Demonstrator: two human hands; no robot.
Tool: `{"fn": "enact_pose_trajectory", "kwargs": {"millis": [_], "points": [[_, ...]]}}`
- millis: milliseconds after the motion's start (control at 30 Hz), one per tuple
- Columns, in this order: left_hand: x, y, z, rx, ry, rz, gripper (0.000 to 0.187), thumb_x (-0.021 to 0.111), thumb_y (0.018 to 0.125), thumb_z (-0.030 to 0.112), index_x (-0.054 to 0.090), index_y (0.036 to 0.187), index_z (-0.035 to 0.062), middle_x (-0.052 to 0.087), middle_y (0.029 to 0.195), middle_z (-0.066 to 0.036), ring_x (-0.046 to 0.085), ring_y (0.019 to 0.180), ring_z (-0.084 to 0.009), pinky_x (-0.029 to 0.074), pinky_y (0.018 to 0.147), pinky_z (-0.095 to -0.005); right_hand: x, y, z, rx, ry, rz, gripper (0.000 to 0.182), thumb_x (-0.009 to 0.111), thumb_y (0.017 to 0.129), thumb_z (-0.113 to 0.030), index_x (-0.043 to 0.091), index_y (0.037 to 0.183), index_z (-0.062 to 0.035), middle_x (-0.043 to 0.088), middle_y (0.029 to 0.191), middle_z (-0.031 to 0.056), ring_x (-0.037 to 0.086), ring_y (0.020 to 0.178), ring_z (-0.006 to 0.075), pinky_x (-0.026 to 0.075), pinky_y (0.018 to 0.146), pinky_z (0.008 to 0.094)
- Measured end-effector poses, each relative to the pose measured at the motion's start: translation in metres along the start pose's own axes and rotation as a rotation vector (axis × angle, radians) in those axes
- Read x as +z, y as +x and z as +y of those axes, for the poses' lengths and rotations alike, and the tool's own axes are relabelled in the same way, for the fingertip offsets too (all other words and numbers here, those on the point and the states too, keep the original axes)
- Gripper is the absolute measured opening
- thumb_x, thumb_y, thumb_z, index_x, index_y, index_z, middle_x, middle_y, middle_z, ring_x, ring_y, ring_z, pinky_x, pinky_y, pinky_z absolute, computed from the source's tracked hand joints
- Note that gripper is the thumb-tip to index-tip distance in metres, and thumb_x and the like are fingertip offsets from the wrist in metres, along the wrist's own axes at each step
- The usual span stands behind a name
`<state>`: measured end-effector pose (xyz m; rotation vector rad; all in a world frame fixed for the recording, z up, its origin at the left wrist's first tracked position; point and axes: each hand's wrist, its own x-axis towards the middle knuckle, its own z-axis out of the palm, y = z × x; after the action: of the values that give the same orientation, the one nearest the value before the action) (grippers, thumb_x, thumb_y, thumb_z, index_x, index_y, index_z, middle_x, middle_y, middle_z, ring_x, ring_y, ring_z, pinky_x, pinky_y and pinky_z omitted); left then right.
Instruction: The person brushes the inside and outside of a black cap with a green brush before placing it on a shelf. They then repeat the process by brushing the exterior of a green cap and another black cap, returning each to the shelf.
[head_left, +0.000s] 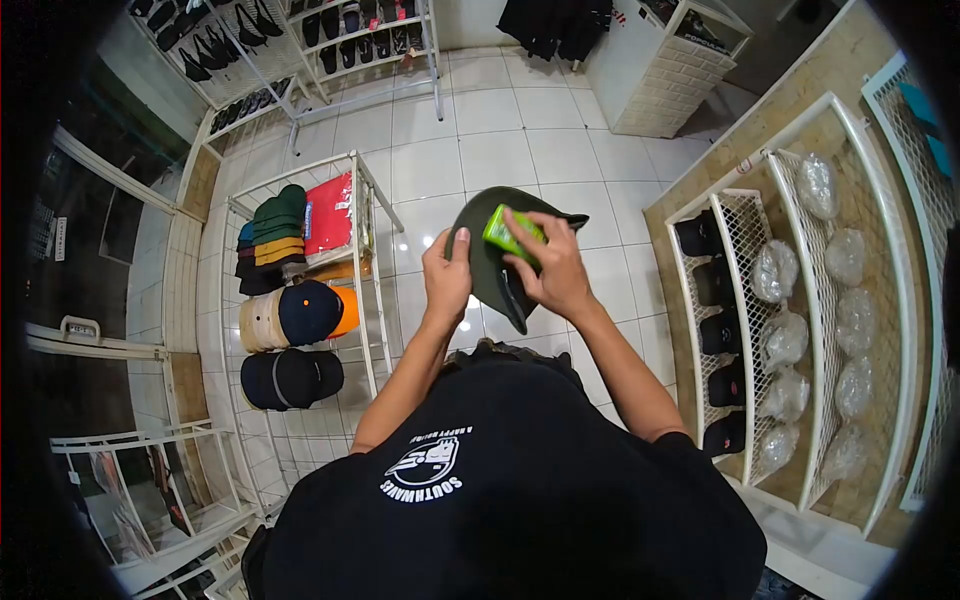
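Observation:
A dark green cap is held up in front of my chest, above the tiled floor. My left hand grips its left edge, with the thumb lying on top. In my right hand is a bright green block, like a sponge or brush, resting against the cap's surface. The right fingers curl over this block from the right. What the block's underside looks like is hidden.
On the left, a white wire rack bears folded beanies, caps and a red packet. At right, a white mesh shelf holds dark caps and plastic-wrapped items. Sandal racks and a counter stand farther back.

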<state>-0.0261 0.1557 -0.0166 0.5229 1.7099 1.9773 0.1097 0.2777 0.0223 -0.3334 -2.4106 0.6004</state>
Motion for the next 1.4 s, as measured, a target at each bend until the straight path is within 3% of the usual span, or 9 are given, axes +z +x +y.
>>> {"fn": "enact_pose_trajectory", "kwargs": {"millis": [100,233,400,633,700,800,967,1100,1400], "points": [[0.001,0.0,0.003,0.052,0.079,-0.013,0.031,0.059,0.107,0.022,0.07,0.112,-0.0066,0.07,0.09,-0.003,0.057,0.079,-0.0085,0.048,0.071,-0.0257,0.013,-0.016,-0.01,0.005,0.058,0.065,0.064,0.08,0.08,-0.011,0.063,0.142,-0.0129,0.063,0.125,0.0189,0.057,0.112,0.0368,0.047,0.1,0.0448],[-0.02,0.014,-0.016,-0.104,-0.19,0.158,0.026,0.057,0.107,0.018,0.071,0.105,-0.004,0.07,0.09,-0.004,0.061,0.079,-0.0096,0.049,0.071,-0.0257,-0.012,-0.044,-0.013,-0.029,0.295,-0.324,0.062,0.082,0.08,-0.011,0.065,0.14,-0.0119,0.062,0.127,0.0184,0.059,0.112,0.0353,0.049,0.098,0.0409],[-0.033,0.015,-0.022,-0.27,-0.437,0.037,0.023,0.053,0.108,0.015,0.064,0.116,-0.0036,0.072,0.102,-0.008,0.068,0.085,-0.0154,0.055,0.08,-0.0279,-0.028,-0.033,0.028,0.314,0.467,0.228,0.059,0.073,0.093,-0.01,0.054,0.147,0.0018,0.062,0.135,0.013,0.061,0.12,0.0231,0.048,0.102,0.0354],[-0.028,0.009,-0.024,-0.368,-0.464,-0.164,0.019,0.058,0.106,0.01,0.059,0.121,-0.0019,0.071,0.107,-0.011,0.07,0.094,-0.017,0.058,0.084,-0.0313,-0.023,-0.018,0.07,0.503,1.042,0.085,0.063,0.078,0.089,-0.004,0.052,0.146,0.0064,0.06,0.141,0.0158,0.061,0.124,0.0195,0.047,0.108,0.0332],[-0.032,0.003,-0.019,-0.369,-0.464,-0.225,0.029,0.064,0.102,0.011,0.059,0.13,0.0021,0.069,0.113,-0.011,0.069,0.096,-0.015,0.056,0.087,-0.0291,-0.026,-0.017,0.069,0.522,1.011,0.123,0.062,0.08,0.087,-0.005,0.057,0.144,0.0027,0.065,0.129,0.0112,0.062,0.115,0.0165,0.049,0.102,0.0306],[-0.032,0.004,-0.006,0.128,0.269,-0.32,0.058,0.08,0.091,0.019,0.055,0.14,0.003,0.069,0.115,-0.01,0.067,0.099,-0.0159,0.053,0.09,-0.0303,-0.038,-0.01,0.065,0.381,0.632,0.036,0.06,0.087,0.081,-0.012,0.068,0.138,-0.0091,0.059,0.094,0.0026,0.057,0.089,0.011,0.048,0.082,0.0267],[-0.01,-0.009,0.017,0.162,0.357,-0.457,0.05,0.079,0.091,0.024,0.061,0.132,0.0004,0.072,0.112,-0.013,0.069,0.099,-0.0209,0.053,0.088,-0.0337,-0.039,0.009,0.017,0.264,0.337,-0.123,0.06,0.088,0.076,-0.021,0.071,0.133,-0.0132,0.058,0.09,0.0079,0.059,0.083,0.0176,0.05,0.079,0.0306],[-0.004,-0.005,0.017,0.19,0.645,-0.192,0.044,0.069,0.094,0.044,0.069,0.107,0.0017,0.071,0.076,-0.021,0.071,0.076,-0.0429,0.053,0.069,-0.0502,-0.018,0.014,0.011,0.293,0.329,-0.081,0.058,0.086,0.079,-0.023,0.071,0.133,-0.0102,0.061,0.089,0.0103,0.061,0.082,0.02,0.051,0.079,0.0325],[-0.018,-0.003,0.0,0.1,0.781,-0.175,0.038,0.069,0.094,0.037,0.069,0.106,0.0007,0.069,0.075,-0.025,0.069,0.076,-0.045,0.052,0.07,-0.0512,-0.001,0.007,-0.01,0.337,0.091,0.266,0.061,0.078,0.084,-0.028,0.063,0.138,-0.0041,0.069,0.1,0.0162,0.069,0.088,0.0305,0.055,0.078,0.0413]]}}
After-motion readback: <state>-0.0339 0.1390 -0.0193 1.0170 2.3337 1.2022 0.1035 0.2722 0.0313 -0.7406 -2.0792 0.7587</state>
